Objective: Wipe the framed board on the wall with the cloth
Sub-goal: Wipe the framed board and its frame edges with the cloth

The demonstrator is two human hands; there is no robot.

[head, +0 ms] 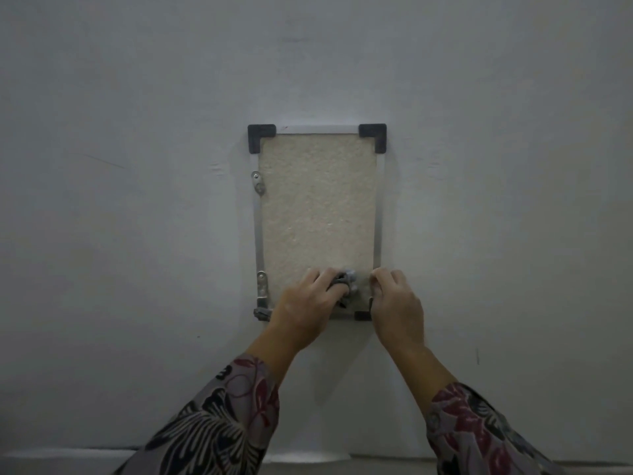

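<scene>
Wall brackets (261, 286): two small metal tabs on the frame's left rail, one just left of the cloth grip, the other well above it.
Left hand (305, 305): fingers curled tight round a bunched grey cloth (344, 284), pressing it flat against the lower part of the board; the wad shows only past the fingertips, to the grip's right.
Framed board (317, 207): a pale, rough-textured panel in a thin metal frame with dark corner caps, hung on the grey wall (137, 200). Nearly all of it lies straight above the cloth grip; only a narrow strip sits below it.
Long axis: the board runs vertically, so from the grip the unwiped stretch extends upward, with little room to either side.
Right hand (395, 299): just right of the cloth, touching or very nearly touching the frame's lower right edge, fingers bent inward; it has no cloth, and whether it pinches the rail or merely steadies it I cannot tell.
Nearer hand: the left, already on the surface with the cloth; the right looks like a brace.
Likely next move: strokes carried up from the grip along the board's length, judged from how much panel lies above.
</scene>
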